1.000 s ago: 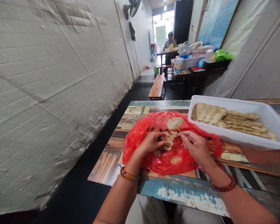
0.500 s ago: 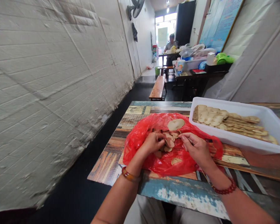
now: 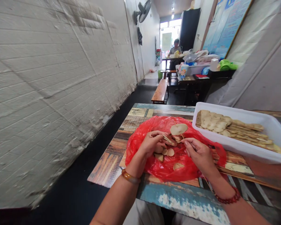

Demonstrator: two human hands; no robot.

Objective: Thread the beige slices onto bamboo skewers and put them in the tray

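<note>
My right hand (image 3: 198, 153) is closed around a thin wooden skewer (image 3: 183, 136). A pale, oval food slice (image 3: 178, 129) sits at the skewer's upper end, tilted above the bag. My left hand (image 3: 152, 143) pinches a few flat tan slices (image 3: 169, 140) between thumb and fingers, their edges turned up. Beneath both hands an opened red plastic bag (image 3: 189, 170) spreads over the table, with several loose slices (image 3: 170, 152) inside it. One slice (image 3: 178, 166) lies apart near the bag's front.
At the right stands a white plastic tub (image 3: 239, 112) with rows of skewered slices (image 3: 213, 122). Loose skewers (image 3: 253, 178) lie on the patterned wooden table (image 3: 178, 197) beside the bag. A bench (image 3: 160, 90), a cluttered table (image 3: 192, 78) and a seated person (image 3: 175, 48) are farther back.
My left hand has lifted slightly out of the pile and now holds slices up on edge. The right hand keeps its skewer with the slice. The view has shifted a little.
</note>
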